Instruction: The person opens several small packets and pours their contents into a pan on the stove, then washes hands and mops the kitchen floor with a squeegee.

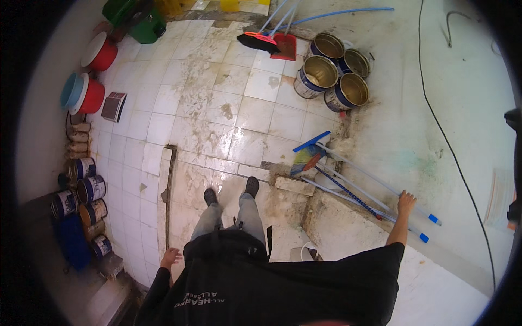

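Note:
My right hand is closed around the pale pole of a floor squeegee, near its upper end. The blue blade rests low by the wall. Just beneath it, a broom with yellow-green and blue bristles and a reddish head leans on the same wall. A dark blue, patterned stick and another pale pole lie alongside. My left hand hangs at my left side with its fingers apart, holding nothing. Both of my feet stand on wet, dirty tiles.
Several metal pails stand by the wall ahead. Beyond them are a black-bristled broom and a red dustpan. Red tubs, a platform scale and stacked cans line the left. A low ledge crosses the floor.

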